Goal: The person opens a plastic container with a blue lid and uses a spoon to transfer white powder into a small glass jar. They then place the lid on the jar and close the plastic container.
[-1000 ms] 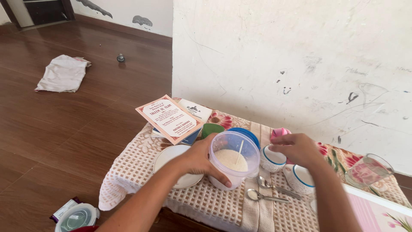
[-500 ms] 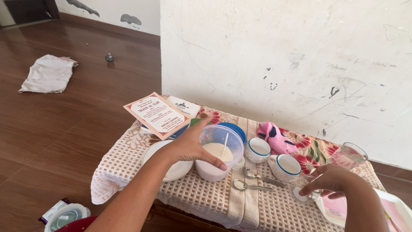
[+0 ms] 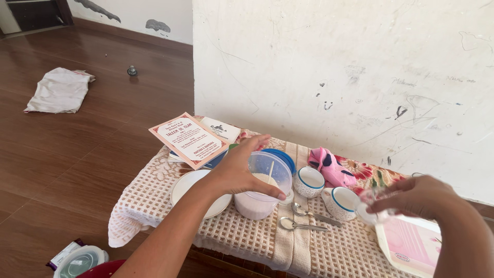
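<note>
My left hand (image 3: 237,172) grips the side and rim of a clear plastic tub (image 3: 261,191) that holds white powder and a thin white stick. The tub stands on the cloth-covered low table (image 3: 154,201), between a white plate (image 3: 191,188) and two spoons (image 3: 304,216). My right hand (image 3: 419,197) is raised over the table's right end, holding a small clear glass (image 3: 367,210) that looks blurred. Two white cups with blue rims (image 3: 310,181) (image 3: 341,201) stand between my hands.
A blue lid (image 3: 284,157) lies behind the tub, and booklets (image 3: 189,139) lie at the table's back left. A pink soft thing (image 3: 332,164) rests near the wall. A pink and white tray (image 3: 411,242) is at the right. On the floor lie a cloth (image 3: 59,90) and a lidded container (image 3: 80,260).
My right hand has lifted the small glass off the table's right end and up toward me. My left hand has stayed on the tub.
</note>
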